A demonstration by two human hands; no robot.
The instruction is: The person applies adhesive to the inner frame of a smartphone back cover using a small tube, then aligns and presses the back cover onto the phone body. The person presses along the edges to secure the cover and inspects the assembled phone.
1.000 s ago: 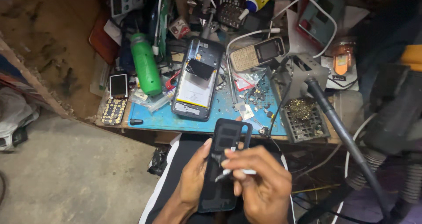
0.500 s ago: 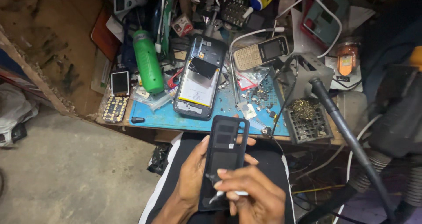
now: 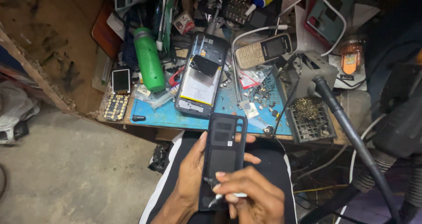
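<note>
Low in the middle of the frame, the left hand [image 3: 189, 180] grips the dark phone cover [image 3: 223, 158] steady over the lap, so the right hand [image 3: 250, 200] can pinch a small tool [image 3: 222, 197] against it.

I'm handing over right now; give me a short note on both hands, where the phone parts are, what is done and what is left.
Left hand holds the dark phone back cover upright over the lap, inner side up.
Right hand pinches a small white-handled tool, tip at the cover's lower part.
The opened phone body, battery exposed, lies on the blue mat; a green bottle to its left, a keypad phone to its right, loose small parts beside it.
Done: cover is off the phone.
Left: cover not yet refitted; phone body lies open.
</note>
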